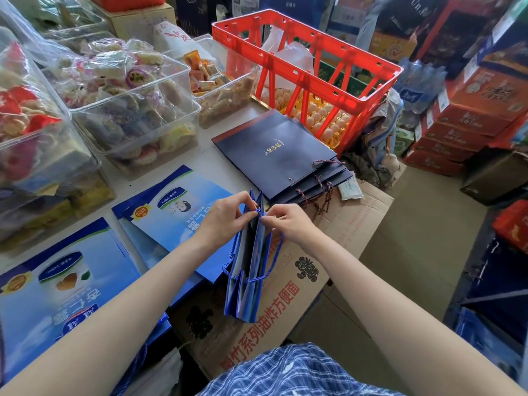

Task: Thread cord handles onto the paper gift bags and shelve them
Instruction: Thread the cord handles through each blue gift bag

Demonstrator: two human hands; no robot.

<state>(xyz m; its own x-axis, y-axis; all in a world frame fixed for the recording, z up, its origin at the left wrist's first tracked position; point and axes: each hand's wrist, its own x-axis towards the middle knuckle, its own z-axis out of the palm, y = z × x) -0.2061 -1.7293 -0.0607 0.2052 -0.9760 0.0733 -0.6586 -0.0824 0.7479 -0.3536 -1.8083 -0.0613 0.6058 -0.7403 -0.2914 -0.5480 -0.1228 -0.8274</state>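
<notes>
Fingertips of the left hand [225, 215] and right hand [285, 221] pinch the top edge of a folded blue gift bag [248, 270]; its blue cord [274, 261] loops below the grip, navy bags [280, 152] stacked beyond

Glossy blue paper bag [248, 270] with twisted cord handle [273, 261]
Behind it: matt navy paper bags [274, 150], a glossy red plastic crate [308, 67], clear plastic tubs [134, 110]; rough brown cardboard box [291, 298] beneath.

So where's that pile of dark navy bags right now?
The pile of dark navy bags lies flat on the table, just beyond both hands, in front of the red crate and right of the clear snack boxes.
</notes>
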